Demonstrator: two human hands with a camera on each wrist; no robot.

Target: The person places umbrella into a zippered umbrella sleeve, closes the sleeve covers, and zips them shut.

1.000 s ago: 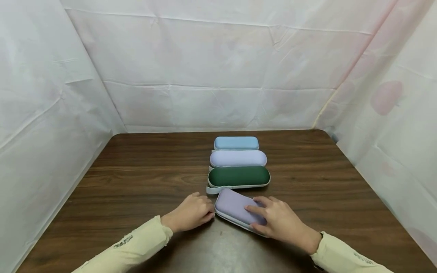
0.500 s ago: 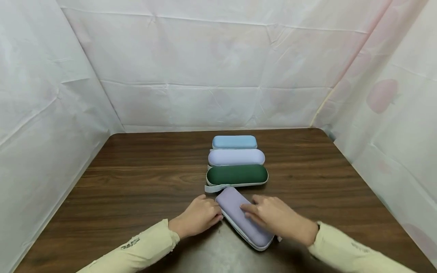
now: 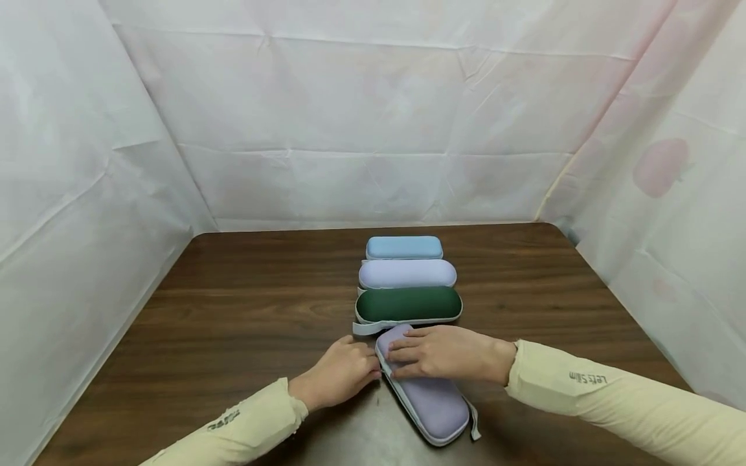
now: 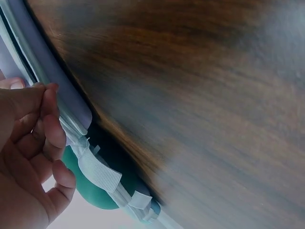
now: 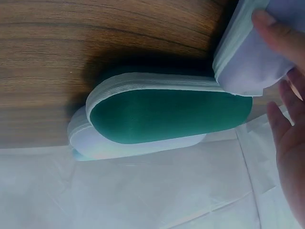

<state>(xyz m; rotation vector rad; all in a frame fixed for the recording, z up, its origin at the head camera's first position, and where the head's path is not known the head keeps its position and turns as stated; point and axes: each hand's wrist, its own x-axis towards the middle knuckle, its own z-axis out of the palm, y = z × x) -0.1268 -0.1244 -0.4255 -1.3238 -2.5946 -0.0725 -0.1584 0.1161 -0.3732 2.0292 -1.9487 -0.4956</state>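
A lilac zip glasses case point(image 3: 434, 411) lies slanted on the table, its far end by the strap of a dark green case point(image 3: 408, 304). My left hand point(image 3: 340, 372) is at its left side, thumb and forefinger pinching at the zipper; a zipper pull between them is hidden. In the left wrist view a narrow dark gap runs along the zipper point(image 4: 21, 52). My right hand point(image 3: 445, 353) lies across the far half of the lilac case and holds it, fingers over the top. The right wrist view shows the thumb point(image 5: 264, 21) against its side.
Behind the green case, a pale lavender case point(image 3: 408, 274) and a light blue case point(image 3: 405, 246) lie in a row. A grey loop strap point(image 3: 474, 421) hangs off the lilac case's near end. White sheets point(image 3: 373, 129) enclose the wooden table point(image 3: 250, 285) at the back and sides.
The lilac case has turned, its near end swinging toward me. My right hand has shifted from its right end to its far half. My left hand has moved slightly right against its side.
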